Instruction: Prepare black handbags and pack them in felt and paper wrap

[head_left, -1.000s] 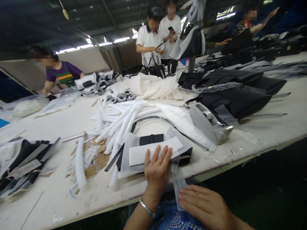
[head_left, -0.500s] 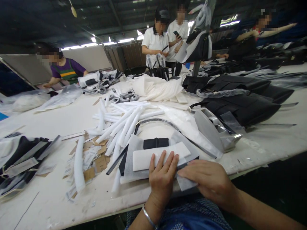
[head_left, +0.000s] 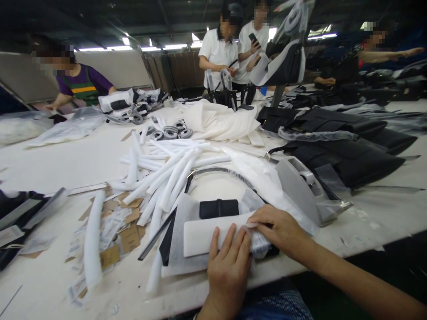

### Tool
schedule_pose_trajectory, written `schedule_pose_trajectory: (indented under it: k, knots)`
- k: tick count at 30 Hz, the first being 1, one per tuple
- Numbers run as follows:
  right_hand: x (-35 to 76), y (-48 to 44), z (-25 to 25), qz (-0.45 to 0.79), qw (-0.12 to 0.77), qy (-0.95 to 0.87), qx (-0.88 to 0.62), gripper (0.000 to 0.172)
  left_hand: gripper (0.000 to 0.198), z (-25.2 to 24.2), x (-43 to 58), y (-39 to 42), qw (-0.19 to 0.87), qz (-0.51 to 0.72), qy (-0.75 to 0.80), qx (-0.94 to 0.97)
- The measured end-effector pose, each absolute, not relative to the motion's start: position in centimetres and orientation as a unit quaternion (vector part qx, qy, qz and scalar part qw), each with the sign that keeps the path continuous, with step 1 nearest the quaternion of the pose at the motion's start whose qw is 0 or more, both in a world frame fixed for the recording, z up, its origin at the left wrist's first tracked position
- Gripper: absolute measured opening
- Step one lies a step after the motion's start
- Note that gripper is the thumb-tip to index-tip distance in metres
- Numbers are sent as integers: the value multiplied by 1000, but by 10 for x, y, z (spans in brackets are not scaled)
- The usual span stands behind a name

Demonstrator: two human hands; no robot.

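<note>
A black handbag (head_left: 166, 249) lies at the table's front edge. Thin white wrapping paper (head_left: 176, 229) covers most of it. Its curved handle (head_left: 230, 170) arches away from me, and a black strap with a buckle loop (head_left: 218, 209) shows above a white foam strip (head_left: 200, 235). My left hand (head_left: 230, 262) presses flat on the strip with its fingers stretched out. At the strip's right end, my right hand (head_left: 280, 229) pinches the edge of a translucent sheet (head_left: 260, 244) folded over the bag's side. Part of the bag is hidden beneath my hands.
White foam tubes (head_left: 176, 178) and cardboard tags (head_left: 130, 238) lie to the left. Black bags (head_left: 340, 162) are stacked to the right. A clear plastic form (head_left: 300, 186) stands nearby. White sheets (head_left: 220, 118) are piled behind. Several people work across the table.
My right hand has moved up and left, bringing the translucent sheet's edge over the foam strip's right end. My left hand stays on the strip. The view has shifted slightly.
</note>
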State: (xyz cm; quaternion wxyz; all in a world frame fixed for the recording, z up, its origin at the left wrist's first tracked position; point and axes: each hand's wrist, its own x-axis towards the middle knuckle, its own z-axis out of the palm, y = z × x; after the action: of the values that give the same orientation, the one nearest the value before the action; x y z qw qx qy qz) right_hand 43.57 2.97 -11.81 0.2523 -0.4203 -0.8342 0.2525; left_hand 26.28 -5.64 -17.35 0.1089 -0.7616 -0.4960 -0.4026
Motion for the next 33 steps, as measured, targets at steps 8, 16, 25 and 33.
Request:
schedule_pose_trajectory:
  k: [8,16,25,33]
  knots:
    - [435,46,-116,310,160,-813,-466,5,43,-146,252,-67,-24,-410,-480,-775]
    - [432,52,-116,299,156,-807,-484,14,34,-150,260,-63,32,-366,-499,-785]
    - [429,51,-124,272,197,-817,-469,23,37,-158,266,-63,21,-370,-519,-770]
    - [508,58,-86,62,345,-759,-548,21,38,-156,267,-61,30,-379,-515,-768]
